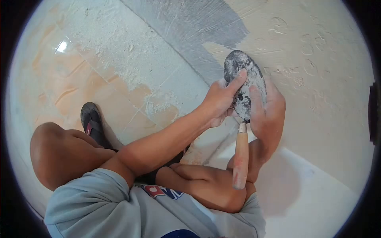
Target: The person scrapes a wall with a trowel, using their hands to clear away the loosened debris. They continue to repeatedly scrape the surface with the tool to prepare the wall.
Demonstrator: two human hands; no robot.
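Observation:
A trowel (237, 97) with an oval blade, mottled with whitish residue, is held between my two hands. Its wooden handle (240, 160), stained reddish near the end, points back toward my body. My left hand (222, 97) grips the blade's left side, thumb laid on its face. From the right, my right hand (270, 107) clasps the blade's other edge, thumb also on the face. Both hands are closed on the blade, and the fingers behind it are largely hidden. White dust marks the right hand.
A cream wall (317, 99) with blistered, scratched marks stands at the right, with a grey scraped patch (198, 23) at the top. White flakes and dust (119, 47) cover part of the tiled floor (75, 85). My sandalled foot (93, 121) is at the left.

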